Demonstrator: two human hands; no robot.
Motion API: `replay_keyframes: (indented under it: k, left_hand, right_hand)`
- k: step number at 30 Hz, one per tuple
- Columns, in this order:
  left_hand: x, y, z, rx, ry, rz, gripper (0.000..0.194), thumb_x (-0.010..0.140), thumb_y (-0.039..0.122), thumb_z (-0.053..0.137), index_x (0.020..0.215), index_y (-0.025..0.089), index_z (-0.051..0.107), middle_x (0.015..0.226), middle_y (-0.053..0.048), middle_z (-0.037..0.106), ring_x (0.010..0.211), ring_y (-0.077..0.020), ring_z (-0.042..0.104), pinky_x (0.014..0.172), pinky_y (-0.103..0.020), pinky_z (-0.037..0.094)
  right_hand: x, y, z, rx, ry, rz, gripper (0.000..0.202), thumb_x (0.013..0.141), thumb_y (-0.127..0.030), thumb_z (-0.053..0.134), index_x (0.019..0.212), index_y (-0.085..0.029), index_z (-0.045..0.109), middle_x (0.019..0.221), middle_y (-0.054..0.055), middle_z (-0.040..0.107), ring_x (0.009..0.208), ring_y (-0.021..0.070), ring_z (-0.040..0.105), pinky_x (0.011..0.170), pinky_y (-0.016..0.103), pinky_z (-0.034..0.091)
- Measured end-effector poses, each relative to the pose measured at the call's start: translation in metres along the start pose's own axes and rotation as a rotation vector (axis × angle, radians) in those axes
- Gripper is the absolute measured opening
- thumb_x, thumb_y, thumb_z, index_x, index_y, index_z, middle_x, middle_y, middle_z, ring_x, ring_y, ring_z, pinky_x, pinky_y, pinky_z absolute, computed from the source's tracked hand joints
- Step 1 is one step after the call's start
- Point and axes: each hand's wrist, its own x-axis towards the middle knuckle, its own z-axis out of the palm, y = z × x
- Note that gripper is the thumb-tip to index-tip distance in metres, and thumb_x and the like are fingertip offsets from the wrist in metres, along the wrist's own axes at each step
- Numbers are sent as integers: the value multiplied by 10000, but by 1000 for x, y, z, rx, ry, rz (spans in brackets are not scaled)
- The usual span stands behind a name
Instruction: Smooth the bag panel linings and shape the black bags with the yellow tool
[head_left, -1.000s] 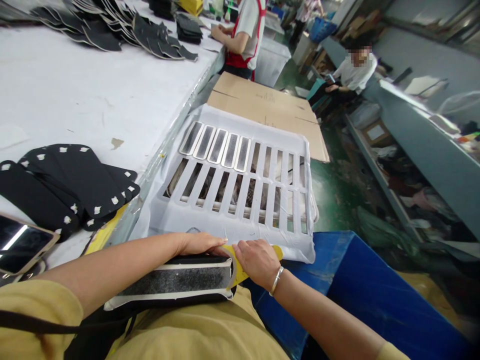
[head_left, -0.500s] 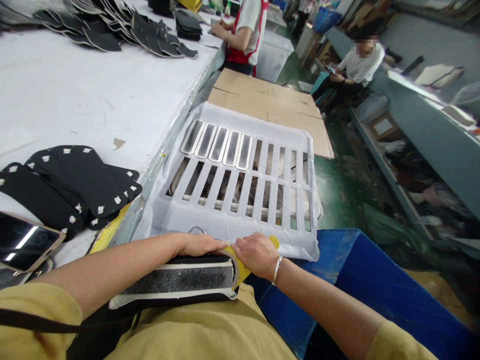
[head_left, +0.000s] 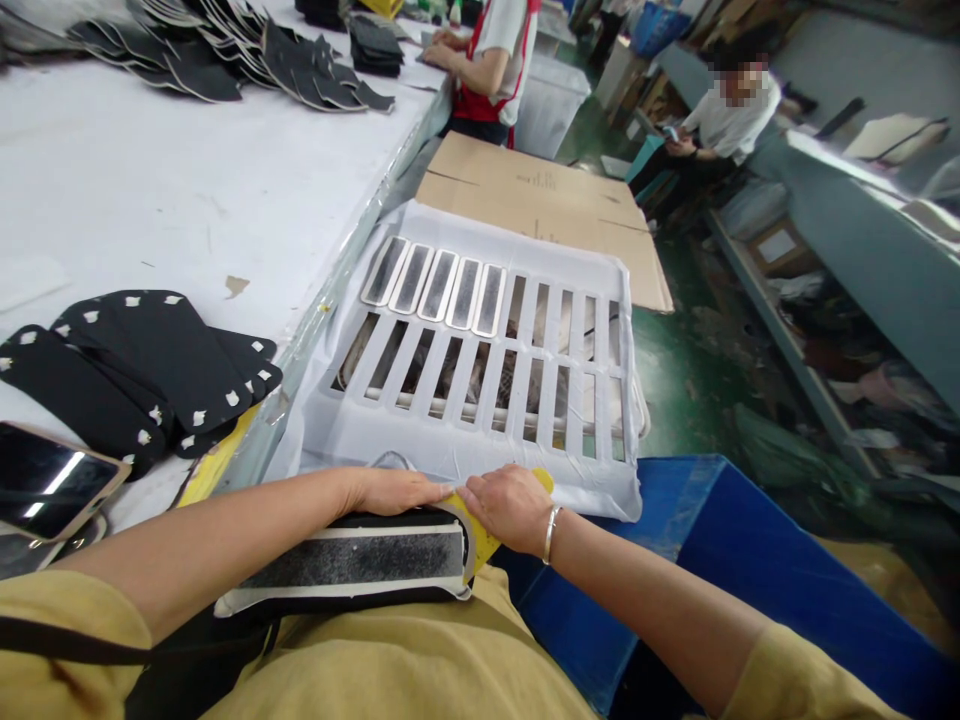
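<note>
Held against my front is a black padded piece with pale raised edges and a long dark grey speckled panel (head_left: 360, 560). My left hand (head_left: 394, 490) lies along its top edge with fingers stretched out, the tips almost meeting my right hand. Closed round a flat yellow scraper-like tool (head_left: 486, 548) is my right hand (head_left: 510, 508); the tool touches the right end of the black piece. Beyond my hands is a white slotted rack (head_left: 450, 430). Several white-edged dark strips (head_left: 437, 285) lie in its upper row.
Left on the white table (head_left: 150, 200) are black rounded panels (head_left: 150, 350) and a phone (head_left: 56, 480). Curved black pieces (head_left: 202, 50) are heaped farther back. A blue bin (head_left: 675, 540) stands at right, a cardboard sheet (head_left: 532, 185) behind the rack. Two people (head_left: 491, 65) are beyond.
My hands and the yellow tool have shifted very slightly left, still at the right end of the black piece. The view has turned a little. The strips on the rack are unchanged.
</note>
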Motion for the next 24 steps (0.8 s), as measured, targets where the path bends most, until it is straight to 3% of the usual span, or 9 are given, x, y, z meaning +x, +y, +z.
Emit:
replay_keyframes:
  k: [12,16,20,24]
  left_hand:
    - [2,6,3,-7,-21,113,533,904,520,244,935,170,645,980,-19,664,901,-189,581,837,-223,413]
    - [-2,13,3,4,-31,130,524,906,517,255,1074,189,627,1115,-31,642,1009,-184,570,922,-217,380]
    - [-2,10,1,19,-20,183,515,907,499,292,1190,185,584,1239,-51,586,1126,-187,522,1008,-246,317]
    - [1,5,0,-23,-12,196,497,891,522,358,1157,196,622,1194,-25,621,1087,-194,555,975,-252,364]
  right_hand:
    - [-12,-12,17,101,62,107,394,972,-335,248,849,-186,592,728,53,676,650,199,643,567,276,383]
    - [-18,-5,15,180,32,138,441,970,-362,226,817,-181,598,706,68,663,624,187,614,544,268,365]
    - [-27,18,19,517,-46,12,400,951,-336,306,698,-164,564,646,36,591,566,128,518,527,234,351]
    - [-40,32,34,877,6,158,497,950,-403,274,591,-163,519,523,-7,463,472,102,406,484,230,338]
